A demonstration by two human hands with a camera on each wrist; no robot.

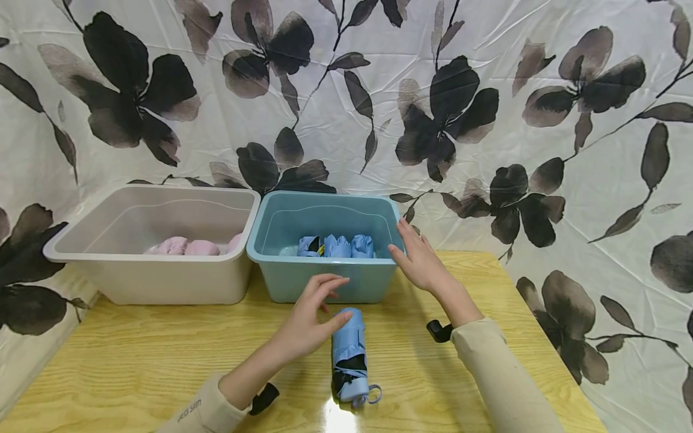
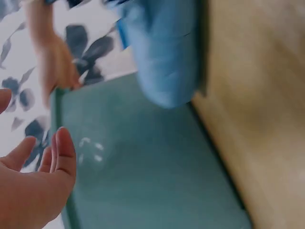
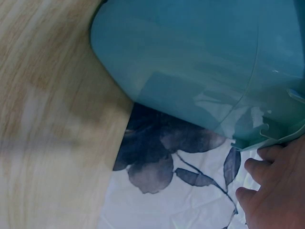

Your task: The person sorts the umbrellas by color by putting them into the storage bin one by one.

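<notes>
A folded blue umbrella (image 1: 349, 346) lies on the table with its handle and wrist loop toward me. My left hand (image 1: 311, 316) hovers just left of its far end, fingers loosely spread and nothing in them. In the left wrist view the umbrella (image 2: 167, 57) appears beside the bin's green-blue wall. My right hand (image 1: 422, 258) is at the right rim of the blue bin (image 1: 325, 279), its fingers extended along the edge. The right wrist view has that hand's fingertips (image 3: 259, 169) right at the rim. Inside the bin stand several blue folded umbrellas (image 1: 338, 246).
A beige bin (image 1: 162, 279) stands left of the blue bin, with pink bundles (image 1: 200, 247) in it. Both bins sit on the wooden table (image 1: 162, 361) before a floral sheet (image 1: 335, 120). The table's right edge slants away beyond my right arm.
</notes>
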